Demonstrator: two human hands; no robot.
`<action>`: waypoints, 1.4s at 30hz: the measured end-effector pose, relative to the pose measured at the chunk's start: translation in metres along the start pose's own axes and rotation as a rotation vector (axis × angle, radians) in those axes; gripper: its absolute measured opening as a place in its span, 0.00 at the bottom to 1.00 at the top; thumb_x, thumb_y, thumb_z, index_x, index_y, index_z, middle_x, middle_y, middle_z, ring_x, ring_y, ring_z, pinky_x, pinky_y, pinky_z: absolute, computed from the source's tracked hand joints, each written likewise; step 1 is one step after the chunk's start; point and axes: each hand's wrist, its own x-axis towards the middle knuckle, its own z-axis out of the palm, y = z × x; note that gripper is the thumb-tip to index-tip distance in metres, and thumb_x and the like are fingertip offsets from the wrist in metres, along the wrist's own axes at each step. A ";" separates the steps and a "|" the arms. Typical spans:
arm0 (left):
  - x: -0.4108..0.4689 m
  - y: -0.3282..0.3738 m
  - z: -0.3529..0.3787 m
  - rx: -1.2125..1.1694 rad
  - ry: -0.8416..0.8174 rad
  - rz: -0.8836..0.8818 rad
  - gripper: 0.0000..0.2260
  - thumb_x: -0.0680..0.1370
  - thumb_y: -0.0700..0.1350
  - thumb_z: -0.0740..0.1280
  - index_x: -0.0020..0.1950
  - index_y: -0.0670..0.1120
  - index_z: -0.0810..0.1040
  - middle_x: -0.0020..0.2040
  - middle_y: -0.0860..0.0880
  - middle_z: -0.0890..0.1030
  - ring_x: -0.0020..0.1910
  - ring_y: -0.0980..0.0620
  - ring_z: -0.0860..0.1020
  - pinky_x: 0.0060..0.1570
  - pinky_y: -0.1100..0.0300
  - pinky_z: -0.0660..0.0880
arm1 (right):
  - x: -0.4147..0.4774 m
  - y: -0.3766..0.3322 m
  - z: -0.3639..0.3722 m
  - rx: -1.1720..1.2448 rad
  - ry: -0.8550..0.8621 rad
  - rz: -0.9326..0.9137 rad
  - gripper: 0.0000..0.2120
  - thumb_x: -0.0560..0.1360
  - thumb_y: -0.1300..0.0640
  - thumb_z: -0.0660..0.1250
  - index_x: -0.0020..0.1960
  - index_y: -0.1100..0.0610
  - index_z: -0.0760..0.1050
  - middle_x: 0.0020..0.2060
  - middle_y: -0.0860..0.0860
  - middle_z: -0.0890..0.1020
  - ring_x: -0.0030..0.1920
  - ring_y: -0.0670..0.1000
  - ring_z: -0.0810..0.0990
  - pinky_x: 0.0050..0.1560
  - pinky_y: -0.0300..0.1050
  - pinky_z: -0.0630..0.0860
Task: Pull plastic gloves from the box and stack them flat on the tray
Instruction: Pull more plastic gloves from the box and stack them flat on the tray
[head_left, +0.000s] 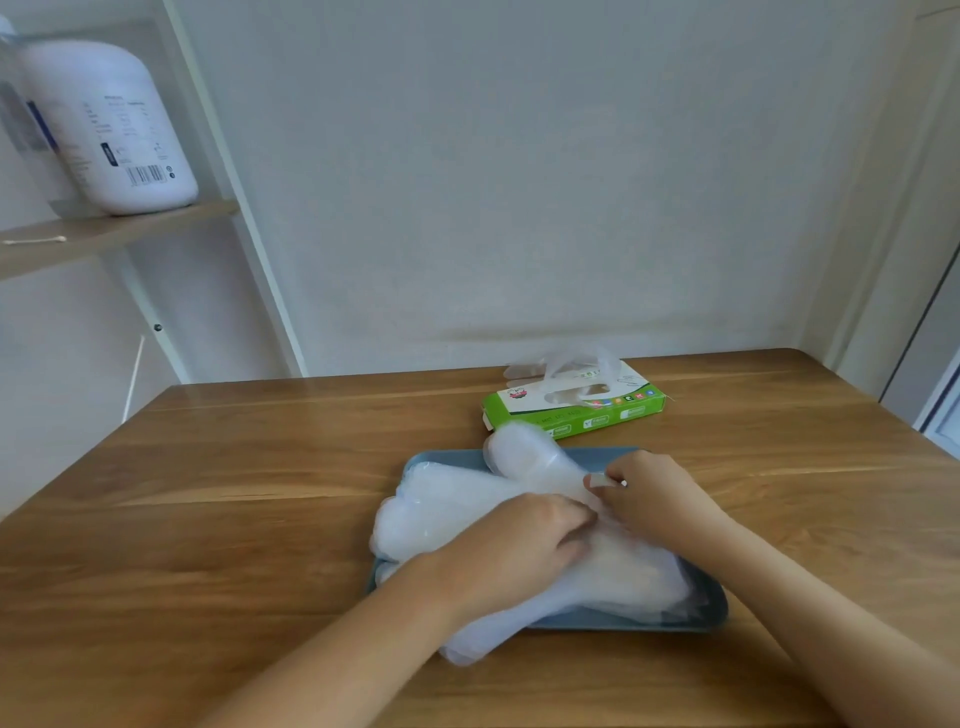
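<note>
A blue tray (613, 460) lies on the wooden table and carries a stack of clear plastic gloves (447, 506) that spills over its left and front edges. My left hand (519, 551) rests on top of the stack, fingers bent down into the plastic. My right hand (649, 493) sits at the stack's right side and pinches a glove's edge between thumb and fingers. Behind the tray stands the green and white glove box (576, 410), with a glove (566, 364) sticking out of its top slot.
The wooden table (234, 493) meets a pale wall at the back. A shelf unit (119, 228) at the upper left holds a large white bottle (109, 130). A door frame (930, 332) stands at the right edge.
</note>
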 end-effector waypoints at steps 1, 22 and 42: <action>0.001 -0.004 0.004 -0.018 -0.034 -0.002 0.15 0.81 0.45 0.60 0.67 0.46 0.74 0.67 0.50 0.75 0.62 0.52 0.74 0.62 0.54 0.70 | 0.001 0.001 0.001 0.002 0.002 0.001 0.23 0.78 0.50 0.62 0.29 0.57 0.59 0.25 0.51 0.65 0.30 0.53 0.64 0.28 0.44 0.58; 0.001 -0.034 0.010 0.118 -0.207 -0.412 0.57 0.66 0.77 0.59 0.77 0.46 0.31 0.75 0.51 0.27 0.72 0.54 0.25 0.73 0.40 0.34 | -0.019 -0.010 0.001 0.050 0.170 -0.688 0.10 0.79 0.59 0.61 0.57 0.54 0.78 0.52 0.48 0.80 0.50 0.50 0.80 0.48 0.40 0.73; -0.038 -0.074 -0.078 0.351 -0.691 -0.529 0.54 0.68 0.67 0.71 0.78 0.56 0.35 0.79 0.52 0.37 0.77 0.47 0.34 0.74 0.47 0.36 | -0.006 0.008 -0.046 -0.410 -0.709 -0.340 0.57 0.62 0.37 0.76 0.73 0.31 0.36 0.74 0.36 0.35 0.76 0.47 0.39 0.75 0.55 0.48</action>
